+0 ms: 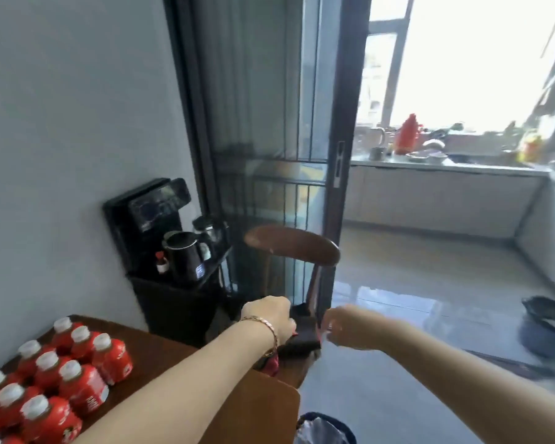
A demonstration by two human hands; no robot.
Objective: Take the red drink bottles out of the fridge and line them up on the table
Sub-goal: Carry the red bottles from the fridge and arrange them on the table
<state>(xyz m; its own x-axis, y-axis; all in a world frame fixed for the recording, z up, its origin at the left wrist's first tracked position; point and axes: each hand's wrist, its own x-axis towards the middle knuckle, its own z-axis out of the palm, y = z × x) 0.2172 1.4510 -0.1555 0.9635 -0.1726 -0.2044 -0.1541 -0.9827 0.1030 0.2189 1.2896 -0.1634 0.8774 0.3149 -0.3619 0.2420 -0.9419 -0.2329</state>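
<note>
Glass door (269, 123): dark-framed, beyond the table's far end.
Table (161, 350): dark wood.
Chair (295, 245): wooden, at the table's far corner.
Red bottles (61, 379): white-capped, upright in close rows on the table's left part.
Left hand (269, 315): past the table's far edge, braceleted, clenched round one red bottle (271, 365) that is mostly hidden under the wrist.
Right hand (337, 328): right of the table, blurred; grip cannot be told.
</note>
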